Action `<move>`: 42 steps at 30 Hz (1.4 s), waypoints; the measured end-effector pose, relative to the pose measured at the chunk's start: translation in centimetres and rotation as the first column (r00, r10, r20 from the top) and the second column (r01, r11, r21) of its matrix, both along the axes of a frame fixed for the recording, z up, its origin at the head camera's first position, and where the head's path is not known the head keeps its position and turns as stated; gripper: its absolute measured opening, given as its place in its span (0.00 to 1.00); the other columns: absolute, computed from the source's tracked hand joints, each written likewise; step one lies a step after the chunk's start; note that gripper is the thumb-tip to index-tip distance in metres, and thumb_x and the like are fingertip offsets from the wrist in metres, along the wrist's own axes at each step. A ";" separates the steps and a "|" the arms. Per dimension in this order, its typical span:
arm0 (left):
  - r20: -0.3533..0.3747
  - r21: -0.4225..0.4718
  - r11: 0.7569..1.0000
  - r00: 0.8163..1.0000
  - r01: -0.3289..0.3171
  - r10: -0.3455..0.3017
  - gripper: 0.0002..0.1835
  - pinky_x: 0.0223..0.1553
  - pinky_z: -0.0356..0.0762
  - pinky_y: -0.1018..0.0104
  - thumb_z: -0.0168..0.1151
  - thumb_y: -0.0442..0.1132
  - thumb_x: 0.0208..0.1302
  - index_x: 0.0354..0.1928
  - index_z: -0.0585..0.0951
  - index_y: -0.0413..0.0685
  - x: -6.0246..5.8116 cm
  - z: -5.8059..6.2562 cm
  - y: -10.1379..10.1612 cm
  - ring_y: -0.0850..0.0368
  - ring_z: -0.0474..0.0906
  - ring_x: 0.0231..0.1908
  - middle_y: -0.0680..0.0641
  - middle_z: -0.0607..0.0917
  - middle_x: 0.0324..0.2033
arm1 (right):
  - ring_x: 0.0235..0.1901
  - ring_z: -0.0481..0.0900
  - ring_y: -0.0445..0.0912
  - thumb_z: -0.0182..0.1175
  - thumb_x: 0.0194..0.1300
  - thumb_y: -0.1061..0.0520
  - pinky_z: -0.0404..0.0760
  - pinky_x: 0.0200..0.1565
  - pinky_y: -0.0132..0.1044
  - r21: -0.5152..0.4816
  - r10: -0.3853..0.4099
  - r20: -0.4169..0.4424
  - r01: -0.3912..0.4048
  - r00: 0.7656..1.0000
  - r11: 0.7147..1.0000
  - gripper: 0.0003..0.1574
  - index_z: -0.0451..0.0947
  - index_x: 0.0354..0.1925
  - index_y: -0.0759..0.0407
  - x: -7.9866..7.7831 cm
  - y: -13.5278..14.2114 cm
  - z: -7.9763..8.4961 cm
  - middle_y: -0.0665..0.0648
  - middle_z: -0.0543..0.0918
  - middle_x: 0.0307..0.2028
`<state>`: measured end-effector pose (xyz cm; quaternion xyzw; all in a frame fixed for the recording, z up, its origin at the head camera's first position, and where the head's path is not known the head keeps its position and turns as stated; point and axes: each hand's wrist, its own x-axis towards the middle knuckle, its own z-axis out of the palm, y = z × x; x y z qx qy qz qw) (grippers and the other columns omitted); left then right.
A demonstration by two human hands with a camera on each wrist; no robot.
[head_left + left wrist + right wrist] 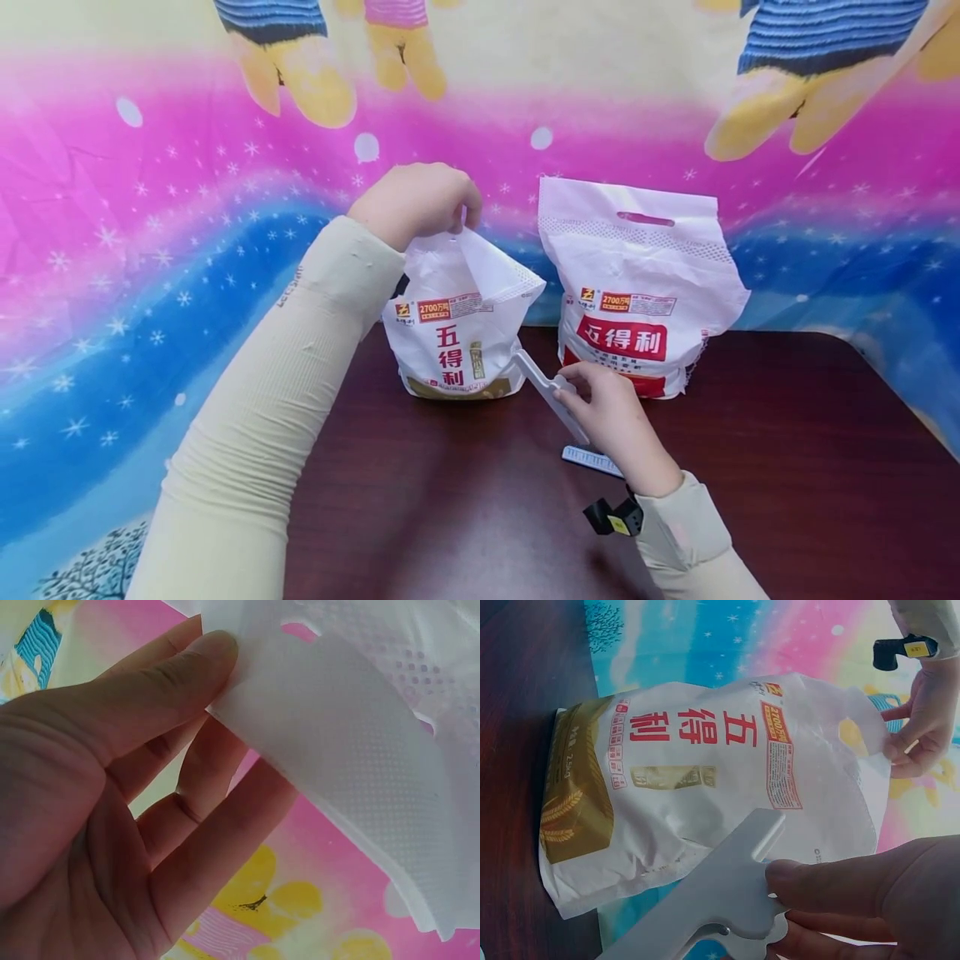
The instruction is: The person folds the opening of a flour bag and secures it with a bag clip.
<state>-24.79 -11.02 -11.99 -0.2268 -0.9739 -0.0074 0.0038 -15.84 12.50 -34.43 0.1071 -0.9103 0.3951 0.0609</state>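
Observation:
A white flour bag (435, 358) with red characters and a gold base stands upright at the centre left. My left hand (423, 200) pinches its top edge, thumb on the front of the sheet, as the left wrist view shows with the bag's top flap (315, 727). The flap's right corner droops forward. My right hand (611, 417) pinches a long white bag clip (551, 396) between thumb and fingers, low and to the right of that bag. In the right wrist view the clip (697, 892) crosses in front of the bag; its lower end runs out of frame.
A second flour bag (645, 267), with a red label and a handle slot, stands upright on the right. On the dark brown table (450, 500) lies a pale blue marked strip (592, 461), partly behind my right hand. A printed cloth backdrop (210, 208) hangs behind.

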 end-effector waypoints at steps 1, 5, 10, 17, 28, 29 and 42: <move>0.001 -0.001 1.000 1.000 0.002 -0.002 0.15 0.52 0.79 0.51 0.68 0.31 0.63 0.50 0.85 0.54 0.0 0.0 0.0 0.50 0.75 0.49 0.48 0.81 0.47 | 0.44 0.83 0.57 0.70 0.63 0.62 0.87 0.44 0.52 0.001 0.002 -0.005 -0.002 1.000 1.000 0.20 0.82 0.53 0.66 0.0 0.0 0.0 0.64 0.85 0.47; 0.003 -0.001 1.000 1.000 0.010 -0.010 0.14 0.52 0.79 0.51 0.68 0.31 0.64 0.49 0.85 0.54 -0.2 -0.1 -0.1 0.49 0.75 0.49 0.48 0.81 0.47 | 0.46 0.82 0.59 0.70 0.64 0.62 0.87 0.44 0.53 0.009 0.008 -0.025 -0.008 1.000 1.000 0.21 0.82 0.54 0.66 0.0 0.2 0.1 0.66 0.84 0.48; -0.003 -0.004 1.000 1.000 0.018 -0.018 0.14 0.53 0.79 0.51 0.67 0.31 0.65 0.51 0.86 0.53 -0.2 -0.2 -0.2 0.49 0.75 0.50 0.48 0.82 0.47 | 0.48 0.82 0.60 0.70 0.64 0.63 0.86 0.47 0.54 0.006 0.003 -0.066 -0.002 0.998 1.000 0.22 0.81 0.56 0.66 -0.1 0.3 0.2 0.66 0.84 0.49; -0.009 0.008 1.000 1.000 0.019 -0.019 0.15 0.54 0.79 0.51 0.67 0.30 0.65 0.51 0.86 0.54 -0.1 -0.2 -0.3 0.49 0.76 0.49 0.48 0.82 0.47 | 0.47 0.82 0.59 0.70 0.63 0.64 0.85 0.48 0.56 0.001 -0.003 -0.182 0.004 0.983 1.000 0.23 0.82 0.56 0.66 0.0 0.3 0.1 0.66 0.84 0.50; -0.039 0.018 1.000 0.999 0.018 -0.017 0.14 0.53 0.79 0.51 0.68 0.31 0.65 0.50 0.86 0.54 -0.1 -0.3 -0.4 0.49 0.76 0.48 0.48 0.83 0.47 | 0.50 0.82 0.58 0.69 0.63 0.66 0.85 0.48 0.55 -0.065 -0.017 -0.311 -0.004 0.950 0.998 0.22 0.83 0.56 0.63 -0.1 0.4 0.3 0.64 0.85 0.50; -0.041 0.019 1.000 0.999 0.018 -0.018 0.14 0.53 0.79 0.51 0.68 0.31 0.65 0.50 0.86 0.54 -0.1 -0.4 -0.4 0.49 0.76 0.49 0.48 0.83 0.46 | 0.49 0.82 0.58 0.69 0.63 0.66 0.85 0.48 0.55 -0.072 -0.017 -0.321 -0.006 0.947 0.997 0.22 0.83 0.56 0.63 -0.1 0.4 0.3 0.64 0.85 0.50; -0.051 0.027 0.999 0.998 0.023 -0.021 0.14 0.54 0.78 0.50 0.68 0.33 0.65 0.50 0.86 0.56 0.1 -0.6 -0.6 0.49 0.76 0.49 0.48 0.84 0.47 | 0.45 0.83 0.52 0.72 0.58 0.69 0.87 0.42 0.52 -0.115 -0.031 -0.496 -0.030 0.867 0.993 0.24 0.84 0.55 0.63 -0.5 0.6 -0.3 0.61 0.85 0.47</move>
